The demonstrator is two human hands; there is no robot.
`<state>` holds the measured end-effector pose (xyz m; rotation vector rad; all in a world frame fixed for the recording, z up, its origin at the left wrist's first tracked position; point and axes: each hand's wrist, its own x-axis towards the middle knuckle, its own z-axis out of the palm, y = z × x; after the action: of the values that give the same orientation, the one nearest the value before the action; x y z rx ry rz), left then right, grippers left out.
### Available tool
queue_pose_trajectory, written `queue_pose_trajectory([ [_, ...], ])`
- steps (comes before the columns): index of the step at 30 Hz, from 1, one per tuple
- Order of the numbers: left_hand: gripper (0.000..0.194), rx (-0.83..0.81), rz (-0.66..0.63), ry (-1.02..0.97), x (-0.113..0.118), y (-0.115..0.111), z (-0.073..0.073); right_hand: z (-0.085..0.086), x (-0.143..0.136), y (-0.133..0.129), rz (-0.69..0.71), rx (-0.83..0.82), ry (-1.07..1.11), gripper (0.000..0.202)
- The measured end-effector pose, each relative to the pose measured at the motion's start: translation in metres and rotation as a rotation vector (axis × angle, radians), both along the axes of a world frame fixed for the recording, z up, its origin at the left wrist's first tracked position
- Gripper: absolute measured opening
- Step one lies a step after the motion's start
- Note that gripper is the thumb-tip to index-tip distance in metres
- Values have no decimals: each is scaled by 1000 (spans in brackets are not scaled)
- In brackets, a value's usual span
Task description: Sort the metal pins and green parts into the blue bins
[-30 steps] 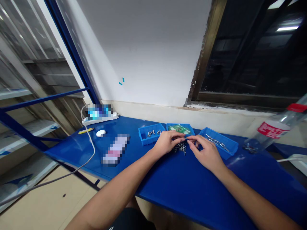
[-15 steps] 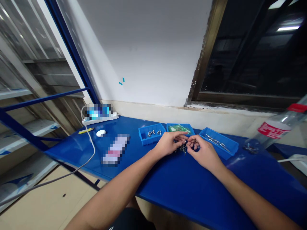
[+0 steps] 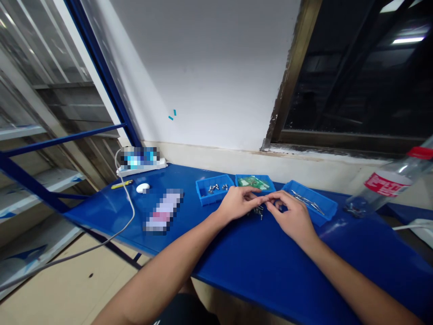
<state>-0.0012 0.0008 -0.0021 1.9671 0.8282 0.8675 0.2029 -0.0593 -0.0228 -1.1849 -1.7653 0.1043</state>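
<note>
My left hand point(image 3: 237, 203) and my right hand point(image 3: 291, 212) meet over the blue table point(image 3: 250, 262), fingertips touching. The left thumb and fingers are pinched together, with one finger held out above. The right hand's fingers are bent and closed at the same spot. Whatever is between the fingertips is hidden. Just below them lies a small pile of dark and shiny metal parts point(image 3: 259, 211), partly covered by my hands. Behind stand three blue trays: the left tray point(image 3: 203, 201) with small metal pieces, the middle tray point(image 3: 265, 178) with green pieces, and the right tray point(image 3: 329, 208) with thin metal rods.
A plastic bottle point(image 3: 385, 183) with a red cap stands at the right. Toward the left lie a blurred-out flat object point(image 3: 164, 211), a white rounded object point(image 3: 143, 188), a yellow cutter point(image 3: 122, 184) and a power strip point(image 3: 142, 169) whose cable point(image 3: 130, 203) crosses the table edge.
My right fingertips have moved slightly left against the left thumb, and the left thumb has come up to meet them. A small dark piece seen between the fingers before is now hidden.
</note>
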Motion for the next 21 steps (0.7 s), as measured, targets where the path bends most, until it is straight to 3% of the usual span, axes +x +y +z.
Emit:
queue_pose_trajectory([
  [15, 35, -242, -75, -313, 5, 8, -7, -5, 1, 4, 56, 4, -15, 19],
  [21, 26, -228, -78, -328, 5, 13, -12, -14, 2, 6, 64, -71, 120, 14],
])
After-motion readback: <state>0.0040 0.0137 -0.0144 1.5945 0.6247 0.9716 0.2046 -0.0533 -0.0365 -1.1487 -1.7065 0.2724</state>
